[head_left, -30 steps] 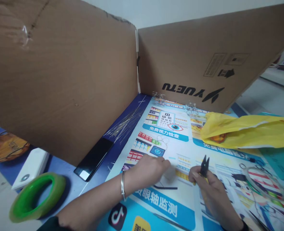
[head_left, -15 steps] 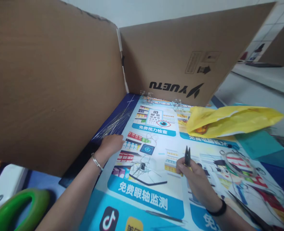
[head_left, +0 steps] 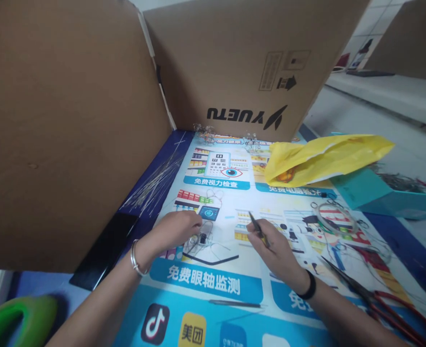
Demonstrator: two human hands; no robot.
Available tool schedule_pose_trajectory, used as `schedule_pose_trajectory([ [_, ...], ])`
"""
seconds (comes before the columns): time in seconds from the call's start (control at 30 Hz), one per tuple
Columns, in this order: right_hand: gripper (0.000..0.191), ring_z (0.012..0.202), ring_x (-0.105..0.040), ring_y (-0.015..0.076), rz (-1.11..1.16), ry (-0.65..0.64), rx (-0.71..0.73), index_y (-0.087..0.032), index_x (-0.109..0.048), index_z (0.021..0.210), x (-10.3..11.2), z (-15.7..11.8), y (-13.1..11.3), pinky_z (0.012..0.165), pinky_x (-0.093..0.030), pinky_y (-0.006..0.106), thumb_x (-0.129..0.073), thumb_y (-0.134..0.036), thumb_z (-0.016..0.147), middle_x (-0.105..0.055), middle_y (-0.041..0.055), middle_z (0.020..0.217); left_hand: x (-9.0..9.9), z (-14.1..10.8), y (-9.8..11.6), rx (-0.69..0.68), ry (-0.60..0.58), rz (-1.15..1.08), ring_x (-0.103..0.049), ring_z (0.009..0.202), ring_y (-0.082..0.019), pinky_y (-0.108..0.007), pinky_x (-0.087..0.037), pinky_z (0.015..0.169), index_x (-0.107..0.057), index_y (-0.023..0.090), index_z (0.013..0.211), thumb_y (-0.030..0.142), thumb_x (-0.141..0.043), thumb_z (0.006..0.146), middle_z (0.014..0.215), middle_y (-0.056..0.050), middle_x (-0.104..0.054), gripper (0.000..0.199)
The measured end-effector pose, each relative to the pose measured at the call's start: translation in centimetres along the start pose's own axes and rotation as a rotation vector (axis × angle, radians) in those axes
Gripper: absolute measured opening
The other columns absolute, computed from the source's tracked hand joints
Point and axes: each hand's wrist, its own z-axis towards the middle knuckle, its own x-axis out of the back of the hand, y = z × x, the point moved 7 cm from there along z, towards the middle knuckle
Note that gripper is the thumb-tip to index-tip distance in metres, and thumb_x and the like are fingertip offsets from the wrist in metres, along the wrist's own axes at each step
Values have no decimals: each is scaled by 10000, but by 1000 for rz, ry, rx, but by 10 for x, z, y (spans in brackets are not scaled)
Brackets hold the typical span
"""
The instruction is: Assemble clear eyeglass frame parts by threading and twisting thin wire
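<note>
My left hand, with a silver bangle at its wrist, is over the middle of the printed sheet. Its fingers are closed at the upper left of a loose tangle of thin wire with a small black piece in it. What sits between the fingertips, if anything, is too small to make out. In my right hand, which wears a black band, is a pair of small pliers. Their dark jaws point up and left, apart from the wire tangle.
Tall cardboard panels stand behind and left. Long thin wires lie left, above a black phone-like slab. To the right are a yellow bag, a teal box, a wire coil and red-handled scissors. Green tape sits lower left.
My left hand has moved right, from beside the long wires to the wire tangle. The pliers in my right hand have tilted left. The whole view has shifted slightly.
</note>
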Motion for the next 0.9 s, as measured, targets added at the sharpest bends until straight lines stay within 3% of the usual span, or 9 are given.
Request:
schedule_pose_trajectory([
  [0.1,183,858,-528,200,-175,-20,160,-178,-518,964,-3,0,-5,744,-448,334,-468,-312,850,-567,84,909,-9,4,1,20,-6,23,-600,794,-185,-258,-408,660,-618,205,857,297,-413,860,875,-41,-642,225],
  [0.3,220,894,-527,223,-364,-75,187,-161,-536,1007,-14,1,-2,772,-454,365,-482,-297,844,-573,107,953,-18,13,2,106,109,99,-587,737,-185,-265,-387,599,-555,199,851,315,-423,868,870,-33,-609,176],
  [0.57,182,859,-511,221,-409,-135,223,-155,-555,967,-17,0,-8,755,-428,370,-480,-260,838,-589,94,892,-32,17,13,88,192,284,-565,775,-207,-300,-422,621,-520,158,881,153,-327,891,879,-77,-576,193],
  [0.9,165,834,-497,210,-411,-141,221,-158,-556,950,-18,0,-8,736,-412,355,-477,-250,839,-587,89,877,-31,19,10,106,182,322,-576,692,-223,-322,-425,595,-492,158,891,169,-313,896,791,-73,-582,180],
])
